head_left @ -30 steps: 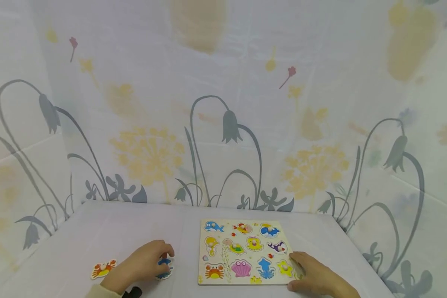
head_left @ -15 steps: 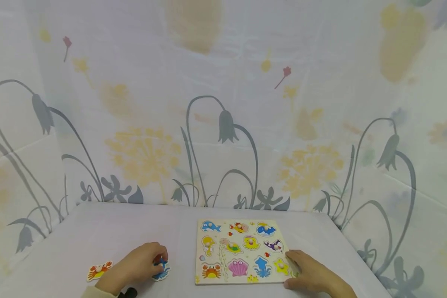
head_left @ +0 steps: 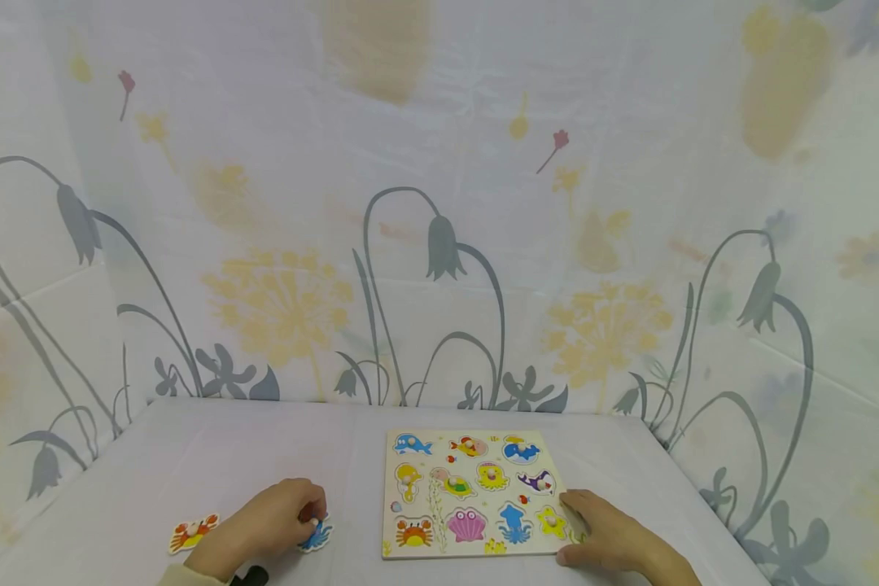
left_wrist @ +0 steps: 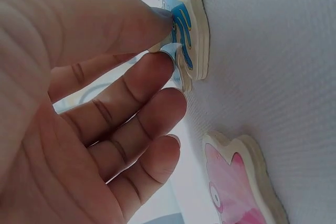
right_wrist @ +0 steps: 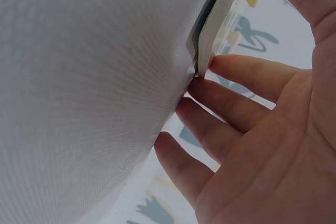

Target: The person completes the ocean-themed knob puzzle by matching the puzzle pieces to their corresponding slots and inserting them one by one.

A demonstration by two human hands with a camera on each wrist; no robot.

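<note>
In the head view, my left hand point(head_left: 278, 521) is over a blue squid puzzle piece point(head_left: 317, 535) on the table, left of the board. Up close in the left wrist view, thumb and index finger pinch the squid piece point(left_wrist: 184, 30), whose knob is hidden behind the thumb; the other fingers are loosely bent. My right hand point(head_left: 611, 537) rests against the right edge of the wooden puzzle board point(head_left: 483, 556), thumb near its front corner. Seen from the right wrist, the index fingertip touches the board's side point(right_wrist: 215, 30), while the other fingers stretch out to the cloth.
A red crab piece point(head_left: 194, 533) lies left of my left forearm. A pink piece with an eye point(left_wrist: 231, 182) lies beside the squid piece. Several knobbed sea-animal pieces, such as the yellow octopus point(head_left: 492, 477), sit in the board. Flowered cloth point(head_left: 439, 325) hangs behind the white-covered table.
My left fingers have curled in and pinched the squid piece, which has tilted a little. My right hand stays at the board. The head view has shifted slightly.
</note>
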